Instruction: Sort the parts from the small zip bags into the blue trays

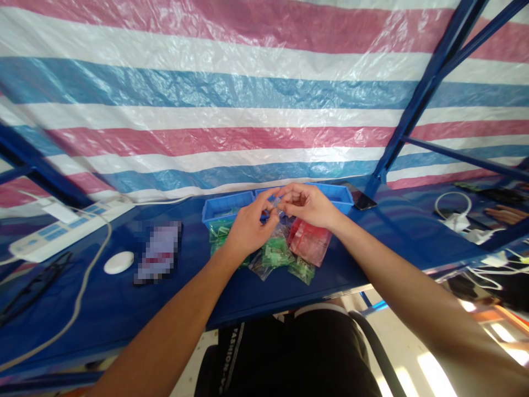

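Observation:
My left hand and my right hand meet above the blue table. Between their fingertips they pinch a small clear plastic bag; what it contains is too small to tell. Just below lie several green plastic bags with small pieces inside. A red zip bag rests under my right wrist. Behind my hands stand blue trays, a left tray and a right tray, partly hidden by my fingers.
A white power strip with a cable lies on the left, near a round white disc and a blurred-out phone. A dark phone sits behind the right tray. Blue metal posts frame the striped sheet.

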{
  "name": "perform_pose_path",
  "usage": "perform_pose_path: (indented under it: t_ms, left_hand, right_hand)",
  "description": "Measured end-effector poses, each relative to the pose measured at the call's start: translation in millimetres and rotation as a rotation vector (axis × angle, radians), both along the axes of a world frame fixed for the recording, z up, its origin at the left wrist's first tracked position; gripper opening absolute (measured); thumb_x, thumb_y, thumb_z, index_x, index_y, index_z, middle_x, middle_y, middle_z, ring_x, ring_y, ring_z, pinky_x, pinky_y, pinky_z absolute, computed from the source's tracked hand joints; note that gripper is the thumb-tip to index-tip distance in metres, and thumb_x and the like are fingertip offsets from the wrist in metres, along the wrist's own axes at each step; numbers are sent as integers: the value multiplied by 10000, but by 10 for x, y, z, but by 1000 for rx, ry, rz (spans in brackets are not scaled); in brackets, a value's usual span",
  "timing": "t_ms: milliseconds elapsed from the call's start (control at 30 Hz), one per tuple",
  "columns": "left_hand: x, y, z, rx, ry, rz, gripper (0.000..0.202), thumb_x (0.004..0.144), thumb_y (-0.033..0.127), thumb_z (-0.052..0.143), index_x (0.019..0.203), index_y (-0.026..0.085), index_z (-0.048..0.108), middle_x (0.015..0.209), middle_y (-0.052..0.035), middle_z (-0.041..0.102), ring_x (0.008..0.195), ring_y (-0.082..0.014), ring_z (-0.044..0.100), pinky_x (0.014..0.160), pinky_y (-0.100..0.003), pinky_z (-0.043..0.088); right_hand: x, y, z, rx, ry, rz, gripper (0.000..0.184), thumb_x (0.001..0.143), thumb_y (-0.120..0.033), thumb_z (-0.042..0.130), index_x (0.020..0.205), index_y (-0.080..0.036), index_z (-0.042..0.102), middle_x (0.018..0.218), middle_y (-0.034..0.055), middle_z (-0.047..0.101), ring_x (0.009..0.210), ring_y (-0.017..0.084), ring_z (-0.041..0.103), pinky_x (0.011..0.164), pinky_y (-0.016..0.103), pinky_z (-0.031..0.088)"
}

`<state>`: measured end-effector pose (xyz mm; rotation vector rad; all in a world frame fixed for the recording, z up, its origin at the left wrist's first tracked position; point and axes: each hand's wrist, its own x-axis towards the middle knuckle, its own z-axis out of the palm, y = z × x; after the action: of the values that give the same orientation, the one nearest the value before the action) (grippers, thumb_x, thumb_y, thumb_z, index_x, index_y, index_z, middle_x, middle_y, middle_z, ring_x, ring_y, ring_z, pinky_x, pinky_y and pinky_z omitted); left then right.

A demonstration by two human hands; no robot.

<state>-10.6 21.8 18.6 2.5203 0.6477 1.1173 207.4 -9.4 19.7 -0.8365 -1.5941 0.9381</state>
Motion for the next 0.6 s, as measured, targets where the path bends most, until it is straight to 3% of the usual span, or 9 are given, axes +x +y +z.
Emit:
perform_pose_path:
  t_ms: [133, 233, 333, 433, 600]
  left_hand:
    - [7, -4, 6, 56, -21, -9, 462, 1063, 268, 563, 1519, 206, 528, 983, -13, 739, 835, -166, 690, 852, -311, 569]
    - [17, -29, 43, 130, -69, -10, 470, 1039, 319, 660, 1490, 224, 568, 1272, -94, 706, 1117, -228, 697, 937, -356, 595]
    - [21, -40, 77, 217, -90, -17, 514, 973, 358, 777, 1447, 245, 615, 1474, -133, 597, 1372, -296, 593, 1115, -455, 555]
    - [21, -17, 78, 293, -103, -32, 405, 985, 321, 775, 1370, 252, 671, 1426, -119, 629, 1361, -285, 602, 1172, -487, 516]
    - [5, 40, 53, 340, -175, -15, 198, 1064, 278, 665, 1243, 233, 736, 1217, -90, 727, 1157, -228, 693, 1044, -419, 573]
  right_hand:
    - [10, -9, 33, -3, 4, -40, 411, 858, -406, 869, 1168, -202, 689, 841, -1, 768, 663, 134, 666, 652, 264, 536]
    - [33, 3, 50, 0, 42, -63, 431, 853, -433, 880, 1165, -209, 686, 801, -17, 745, 627, 132, 646, 636, 273, 552]
    - [63, 21, 55, -17, 93, -58, 415, 836, -469, 899, 1080, -213, 681, 757, -29, 724, 595, 130, 640, 607, 272, 553]
    - [77, 26, 53, -47, 97, -42, 419, 818, -508, 911, 999, -206, 683, 739, -20, 727, 589, 131, 646, 590, 268, 552]
    - [54, -12, 77, -91, 66, 22, 424, 880, -559, 851, 1047, -181, 753, 832, 38, 785, 661, 149, 690, 594, 266, 570]
